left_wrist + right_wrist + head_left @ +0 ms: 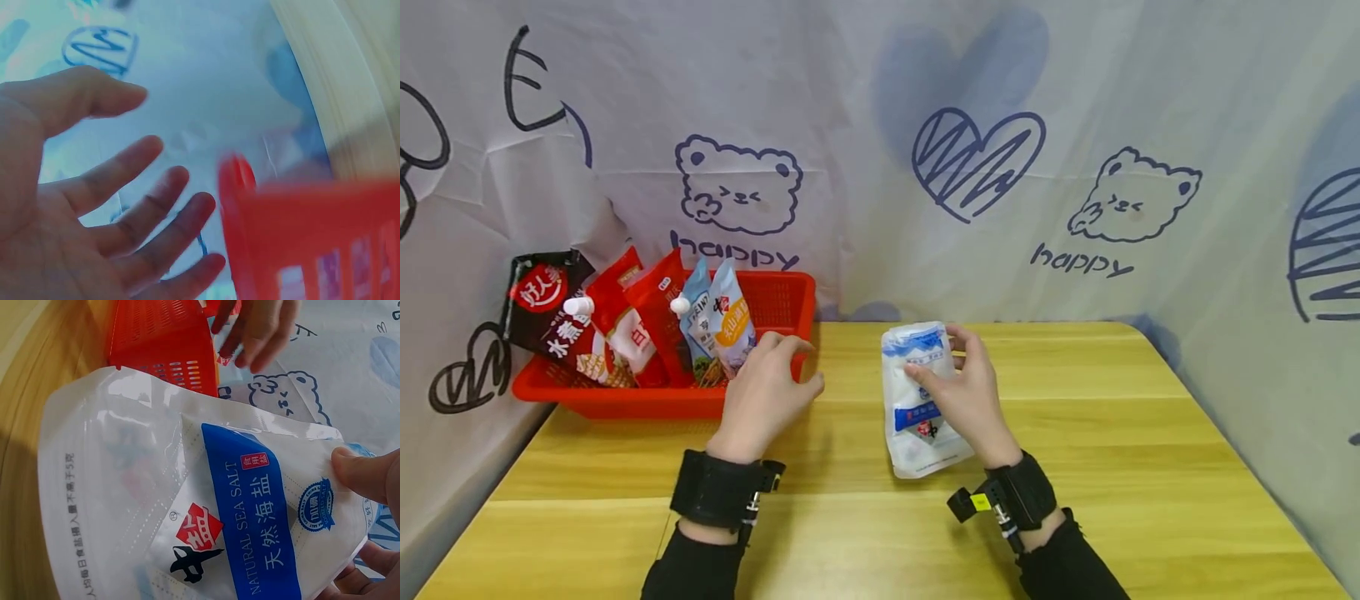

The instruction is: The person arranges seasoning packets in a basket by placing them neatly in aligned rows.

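Note:
My right hand [973, 396] pinches a white and blue bag of sea salt [917, 450] near one end, thumb on its front and fingers behind. In the right wrist view the label of the salt bag [262, 512] reads "Natural Sea Salt". My left hand [767, 387] is over the front right part of the red basket [647, 406], its fingers apart and holding nothing. The left wrist view shows this hand [125, 206] with spread fingers beside the red basket [312, 219].
The basket holds a black pouch [538, 296], red pouches [658, 308], a light blue pouch [700, 317] and a white and orange pouch [730, 321], leaning side by side. Behind the wooden table [1075, 467] hangs a pale cloth [850, 125] with drawings.

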`<state>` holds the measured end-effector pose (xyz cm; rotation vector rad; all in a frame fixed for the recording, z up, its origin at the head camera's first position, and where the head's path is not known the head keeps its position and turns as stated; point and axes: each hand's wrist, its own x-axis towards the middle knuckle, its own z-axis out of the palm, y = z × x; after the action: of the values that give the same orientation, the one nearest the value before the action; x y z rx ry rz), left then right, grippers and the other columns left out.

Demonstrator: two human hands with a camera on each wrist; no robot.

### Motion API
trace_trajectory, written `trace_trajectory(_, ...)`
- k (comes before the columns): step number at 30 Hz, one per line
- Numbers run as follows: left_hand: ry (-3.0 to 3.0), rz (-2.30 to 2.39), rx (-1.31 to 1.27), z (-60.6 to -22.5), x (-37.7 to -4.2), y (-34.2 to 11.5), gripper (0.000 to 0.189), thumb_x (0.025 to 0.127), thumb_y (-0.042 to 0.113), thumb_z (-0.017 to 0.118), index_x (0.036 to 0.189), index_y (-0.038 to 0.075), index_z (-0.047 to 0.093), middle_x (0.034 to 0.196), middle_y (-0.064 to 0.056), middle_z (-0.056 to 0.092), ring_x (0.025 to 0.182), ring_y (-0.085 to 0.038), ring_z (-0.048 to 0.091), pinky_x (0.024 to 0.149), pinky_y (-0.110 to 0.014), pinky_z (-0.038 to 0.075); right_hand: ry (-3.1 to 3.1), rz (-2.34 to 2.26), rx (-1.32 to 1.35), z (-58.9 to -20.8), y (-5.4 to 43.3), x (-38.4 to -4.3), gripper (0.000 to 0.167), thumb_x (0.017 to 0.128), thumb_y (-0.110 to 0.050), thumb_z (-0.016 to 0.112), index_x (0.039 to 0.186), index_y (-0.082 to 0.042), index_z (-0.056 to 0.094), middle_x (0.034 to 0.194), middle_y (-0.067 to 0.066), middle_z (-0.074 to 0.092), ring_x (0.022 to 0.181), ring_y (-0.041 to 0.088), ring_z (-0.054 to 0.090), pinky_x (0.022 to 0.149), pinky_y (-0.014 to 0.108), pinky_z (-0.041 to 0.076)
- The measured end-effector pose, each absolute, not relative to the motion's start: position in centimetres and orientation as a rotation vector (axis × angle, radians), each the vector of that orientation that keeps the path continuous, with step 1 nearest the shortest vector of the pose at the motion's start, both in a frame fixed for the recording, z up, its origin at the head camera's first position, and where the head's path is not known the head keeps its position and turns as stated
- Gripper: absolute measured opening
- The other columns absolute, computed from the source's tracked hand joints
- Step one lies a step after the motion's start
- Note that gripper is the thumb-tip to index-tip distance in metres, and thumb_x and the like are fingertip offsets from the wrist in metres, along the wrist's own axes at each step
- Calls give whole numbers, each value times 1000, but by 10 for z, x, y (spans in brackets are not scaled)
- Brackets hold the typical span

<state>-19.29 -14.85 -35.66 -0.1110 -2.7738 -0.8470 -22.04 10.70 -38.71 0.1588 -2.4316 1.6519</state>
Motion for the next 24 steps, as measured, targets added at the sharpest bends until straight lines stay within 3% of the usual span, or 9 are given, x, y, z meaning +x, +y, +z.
trace_trajectory(6,-2762,-1079,-254,-356,-192,-126,61,90,30,79,143,8,57,131,-11,62,112,-30,62,89,-49,56,-2412,1702,152,-382,105,-218,76,92,-24,82,152,-7,39,138,15,50,121,34,54,91,48,56)
trace_trajectory(15,-2830,-1271,-381,-371,-190,-102,75,92,39,78,154,11,46,132,-10,67,110,-29,67,84,-45,59,-2362,1812,187,-382,98,-211,73,94,-23,80,149,-5,36,138,16,46,118,34,56,86,45,58)
trace_trajectory(24,-2750,-1439,-463,-378,-191,-92,56,93,22,78,141,6,55,112,-11,73,84,-19,71,72,-39,63,-2325,1837,276,-384,90,-209,71,92,-19,81,142,1,34,134,21,44,115,38,58,83,40,59)
